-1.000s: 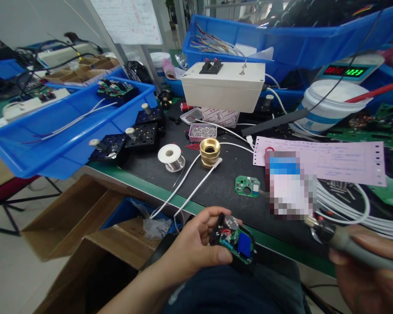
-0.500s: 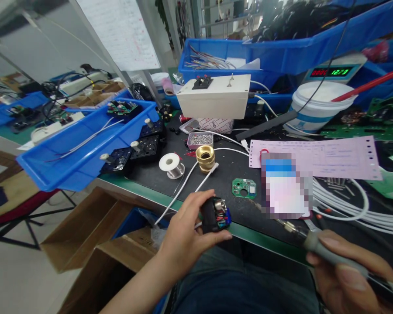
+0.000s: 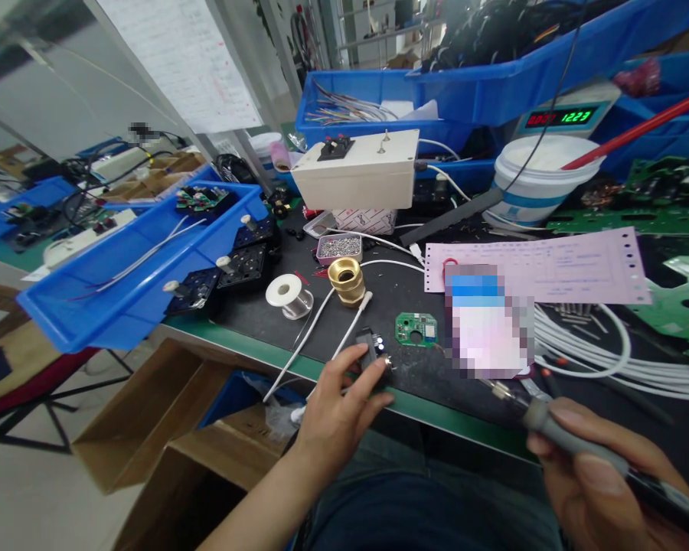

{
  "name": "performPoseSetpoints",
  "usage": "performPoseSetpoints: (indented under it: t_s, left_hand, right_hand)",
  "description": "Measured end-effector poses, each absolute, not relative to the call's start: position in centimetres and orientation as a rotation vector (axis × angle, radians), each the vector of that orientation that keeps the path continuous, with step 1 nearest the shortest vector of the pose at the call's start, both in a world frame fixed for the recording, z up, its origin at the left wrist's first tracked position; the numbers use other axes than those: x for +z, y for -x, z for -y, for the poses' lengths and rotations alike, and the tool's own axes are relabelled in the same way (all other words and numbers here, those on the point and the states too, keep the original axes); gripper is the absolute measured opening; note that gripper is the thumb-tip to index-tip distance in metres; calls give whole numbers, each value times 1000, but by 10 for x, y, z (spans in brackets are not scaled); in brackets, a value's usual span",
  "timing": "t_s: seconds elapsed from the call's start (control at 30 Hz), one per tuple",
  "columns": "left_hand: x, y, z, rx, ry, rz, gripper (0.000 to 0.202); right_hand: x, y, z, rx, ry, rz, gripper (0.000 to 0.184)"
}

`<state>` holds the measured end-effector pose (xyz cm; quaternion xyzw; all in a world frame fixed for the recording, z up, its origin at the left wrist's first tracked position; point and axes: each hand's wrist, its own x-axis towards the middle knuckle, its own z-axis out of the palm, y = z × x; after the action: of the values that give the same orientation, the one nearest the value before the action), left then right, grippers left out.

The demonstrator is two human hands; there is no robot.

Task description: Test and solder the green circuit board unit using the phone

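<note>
My left hand (image 3: pixel 338 409) is closed around a small black module (image 3: pixel 373 350) with a circuit board in it, and the module now sits at the near edge of the black bench mat (image 3: pixel 390 295). My right hand (image 3: pixel 600 478) grips a grey-handled soldering iron (image 3: pixel 543 419), its metal tip pointing left over the mat. A small round green circuit board (image 3: pixel 416 329) lies just beyond the module. A solder spool (image 3: pixel 287 295) and a brass fitting (image 3: pixel 345 279) stand further back.
A blue tray (image 3: pixel 120 283) with boards and white wires overhangs the bench at left. A white box (image 3: pixel 359 180), a white tub (image 3: pixel 537 187), a pink sheet (image 3: pixel 543 268), coiled white cable (image 3: pixel 597 352) and a screw dish (image 3: pixel 338 246) crowd the mat. Cardboard boxes (image 3: pixel 149 428) sit below.
My left hand has carried the black module from above my lap up and forward onto the near edge of the mat, turning it over. My right hand with the iron has barely shifted.
</note>
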<state>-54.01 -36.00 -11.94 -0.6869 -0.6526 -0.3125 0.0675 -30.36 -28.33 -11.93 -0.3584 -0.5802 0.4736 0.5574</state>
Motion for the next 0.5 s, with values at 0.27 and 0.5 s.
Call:
performPoseSetpoints:
  t_s: [0.27,0.5]
  left_hand:
    - [-105,550,354,-1455,1931,2660,77]
    - [-113,546,351,-1512,1950,2388,73]
  right_hand:
    - [-118,309,276,1063,743,1438,17]
    - [-134,302,279,1088,690,1518,23]
